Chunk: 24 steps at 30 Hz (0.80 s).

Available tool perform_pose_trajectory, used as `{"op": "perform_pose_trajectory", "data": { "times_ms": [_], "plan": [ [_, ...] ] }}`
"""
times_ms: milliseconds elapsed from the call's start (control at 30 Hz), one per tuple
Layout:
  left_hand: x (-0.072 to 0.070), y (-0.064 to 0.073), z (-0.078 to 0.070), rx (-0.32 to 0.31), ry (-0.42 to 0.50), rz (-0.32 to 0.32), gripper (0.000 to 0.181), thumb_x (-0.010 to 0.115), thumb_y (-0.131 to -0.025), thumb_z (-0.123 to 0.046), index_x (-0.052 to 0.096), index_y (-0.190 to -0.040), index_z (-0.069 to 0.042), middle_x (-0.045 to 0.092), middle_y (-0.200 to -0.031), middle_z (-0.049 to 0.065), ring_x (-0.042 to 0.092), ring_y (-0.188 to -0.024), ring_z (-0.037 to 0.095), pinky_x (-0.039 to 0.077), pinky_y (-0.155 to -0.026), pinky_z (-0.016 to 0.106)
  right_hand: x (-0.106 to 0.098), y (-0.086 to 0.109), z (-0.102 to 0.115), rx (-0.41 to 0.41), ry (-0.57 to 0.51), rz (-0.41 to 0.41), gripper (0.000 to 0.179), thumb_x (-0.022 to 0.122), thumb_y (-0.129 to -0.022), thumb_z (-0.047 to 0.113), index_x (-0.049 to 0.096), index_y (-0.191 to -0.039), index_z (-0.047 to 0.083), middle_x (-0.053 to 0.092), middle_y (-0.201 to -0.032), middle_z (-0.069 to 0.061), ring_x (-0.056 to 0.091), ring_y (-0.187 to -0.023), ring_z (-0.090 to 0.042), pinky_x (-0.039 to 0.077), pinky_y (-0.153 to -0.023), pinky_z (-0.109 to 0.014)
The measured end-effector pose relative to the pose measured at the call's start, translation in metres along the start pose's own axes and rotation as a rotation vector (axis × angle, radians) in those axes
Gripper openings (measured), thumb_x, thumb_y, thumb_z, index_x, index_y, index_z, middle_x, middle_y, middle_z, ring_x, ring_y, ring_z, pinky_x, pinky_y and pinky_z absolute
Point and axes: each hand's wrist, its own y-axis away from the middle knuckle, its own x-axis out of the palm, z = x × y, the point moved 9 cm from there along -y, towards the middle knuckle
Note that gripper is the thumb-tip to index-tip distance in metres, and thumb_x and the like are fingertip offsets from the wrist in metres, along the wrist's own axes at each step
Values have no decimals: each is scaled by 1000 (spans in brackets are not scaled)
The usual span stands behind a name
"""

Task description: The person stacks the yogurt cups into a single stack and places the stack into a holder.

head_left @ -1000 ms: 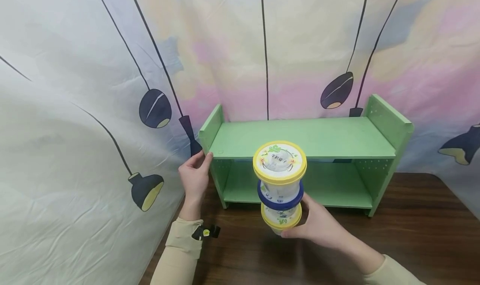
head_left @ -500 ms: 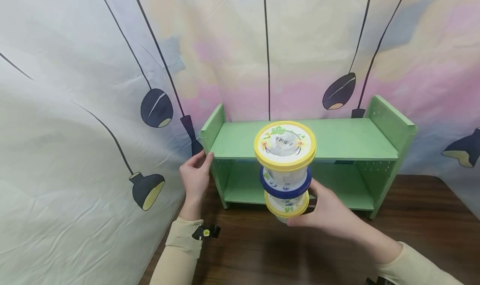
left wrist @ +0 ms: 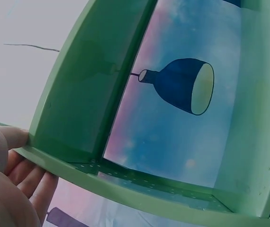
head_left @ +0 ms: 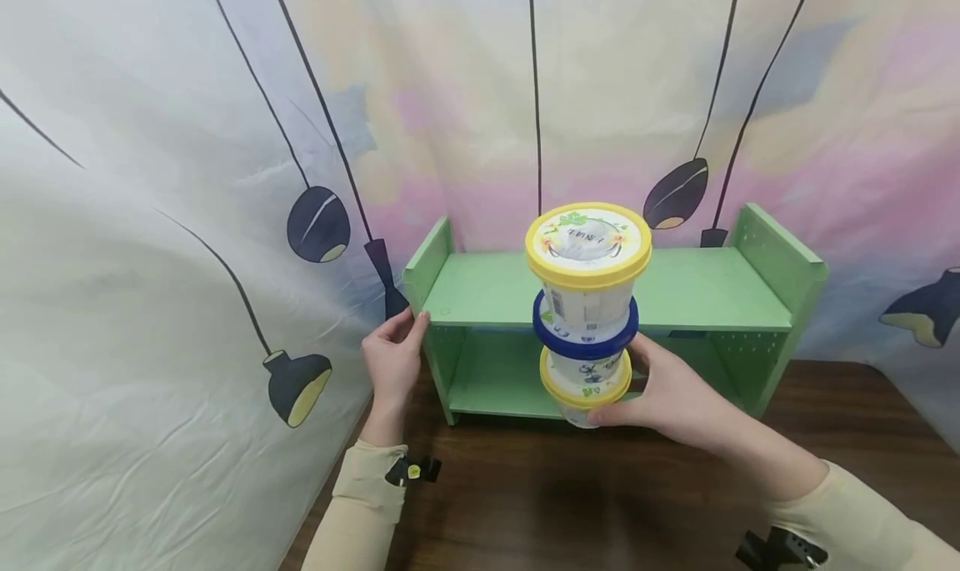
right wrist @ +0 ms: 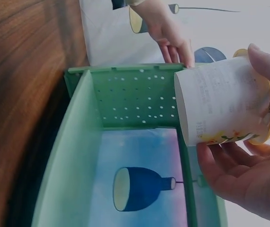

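My right hand [head_left: 678, 396] grips the lowest of three stacked paper tubs, thumb on one side and fingers on the other. This bottom tub [head_left: 581, 413] has a yellow lid; its white printed wall [right wrist: 220, 101] fills much of the right wrist view. On it sits a blue-lidded tub [head_left: 587, 342], topped by a yellow-lidded tub [head_left: 588, 250] with flowers and writing. The stack is held up in front of the green shelf [head_left: 480, 288], overlapping its upper board. With thumb and fingers, my left hand [head_left: 393, 358] pinches the front edge of the shelf's left side panel [left wrist: 54, 163].
The two-level shelf stands on a dark wooden table [head_left: 487, 504]. Its lower board [head_left: 498, 388] lies behind and below the stack. A raised side panel [head_left: 783, 254] bounds it on the right. A cloth backdrop [head_left: 615, 87] with printed lamps hangs close behind and to the left.
My right hand has lifted the stack of tubs upward and slightly right, so it now covers more of the upper board. My left hand keeps its place on the shelf's edge.
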Motion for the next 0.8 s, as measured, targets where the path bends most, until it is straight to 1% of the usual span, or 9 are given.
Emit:
{"op": "perform_pose_trajectory", "data": {
  "times_ms": [200, 333, 467, 600, 800],
  "plan": [
    [2, 0, 0, 4, 19, 3, 31, 86, -92, -11, 79, -117, 7, 77, -112, 25, 75, -93, 9, 59, -78, 17, -17, -5, 4, 16, 22, -2, 91, 96, -82, 34, 45, -156, 20, 64, -142, -5, 60, -132, -32, 54, -104, -56],
    [-2, 0, 2, -3, 17, -10, 30, 86, -92, -9, 79, -116, 7, 77, -112, 26, 74, -93, 9, 59, -78, 17, -26, -14, 10, 6, 13, 6, 94, 96, -82, 33, 43, -158, 21, 62, -145, -4, 57, -135, -33, 51, -107, -58],
    [-5, 1, 3, -8, 4, -15, 30, 86, -92, -9, 79, -116, 7, 77, -112, 26, 74, -91, 6, 58, -77, 16, -37, -23, 13, 18, 18, 1, 95, 96, -82, 33, 41, -159, 22, 60, -147, -4, 55, -138, -32, 47, -111, -62],
    [-5, 4, 4, -15, -8, -3, 31, 86, -92, -9, 79, -117, 7, 77, -113, 26, 73, -90, 3, 58, -77, 16, -48, -26, 14, 40, 17, -13, 96, 95, -83, 33, 40, -160, 19, 59, -148, -7, 54, -138, -32, 44, -112, -60],
    [-1, 3, 0, 0, -15, 0, 31, 86, -92, -12, 79, -117, 6, 77, -112, 25, 73, -89, 2, 58, -77, 15, -57, -29, 14, 53, -27, -21, 95, 93, -86, 30, 38, -162, 16, 59, -149, -9, 51, -139, -33, 41, -113, -57]
  ]
}}
